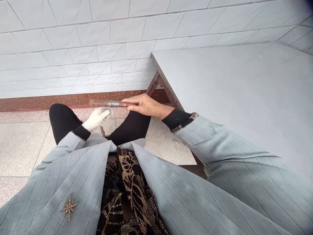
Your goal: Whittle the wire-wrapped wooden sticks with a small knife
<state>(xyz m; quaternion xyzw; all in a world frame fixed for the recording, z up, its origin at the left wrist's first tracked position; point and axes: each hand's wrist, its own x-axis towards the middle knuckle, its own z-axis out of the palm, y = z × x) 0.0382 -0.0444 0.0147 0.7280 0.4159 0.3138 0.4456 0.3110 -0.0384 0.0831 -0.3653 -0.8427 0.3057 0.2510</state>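
My right hand (144, 105), bare, is closed around one end of a short brown stick (97, 103) that lies level above my lap. Silver wire (113, 103) is wound in a tight band around the stick's middle. My left hand (97, 118), in a white glove, is just below the wire band. Its fingers are curled in, and whatever they may hold is hidden. Between my thighs, below the glove, a small brown rod end (102, 131) shows, mostly covered by my clothing.
A large grey tabletop (232, 91) on a brown frame (167, 86) stands to my right. White wall tiles (102, 32) rise ahead above a brown skirting strip (36, 101). Speckled floor (22, 143) extends to the left of my knees.
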